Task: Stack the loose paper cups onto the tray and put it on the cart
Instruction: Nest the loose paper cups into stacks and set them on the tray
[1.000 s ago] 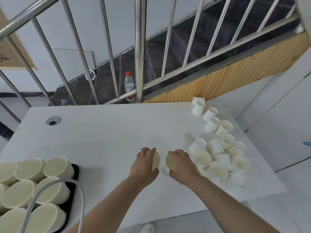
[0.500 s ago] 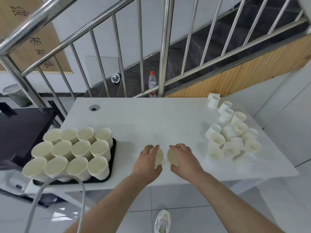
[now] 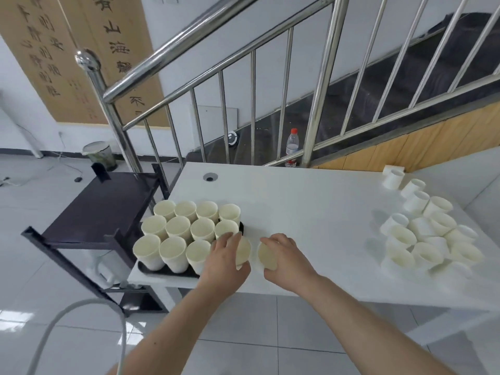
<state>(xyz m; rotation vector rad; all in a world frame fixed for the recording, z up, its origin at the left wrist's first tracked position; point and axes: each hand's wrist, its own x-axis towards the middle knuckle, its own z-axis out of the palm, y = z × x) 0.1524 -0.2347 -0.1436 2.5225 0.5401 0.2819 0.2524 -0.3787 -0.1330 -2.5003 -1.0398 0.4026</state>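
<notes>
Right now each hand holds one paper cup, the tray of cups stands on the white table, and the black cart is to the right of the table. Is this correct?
One detail is wrong: in the head view the black cart stands to the left of the white table, not the right. The rest holds: the left hand and right hand each hold one paper cup, and the tray stands on the table.

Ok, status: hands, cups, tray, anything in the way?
Left hand grips one cup, right hand another. Tray nearly full, on the table. Loose cups remain. Cart top unobstructed.

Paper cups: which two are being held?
The two cups between tray and pile: one in the left hand, one in the right hand.
</notes>
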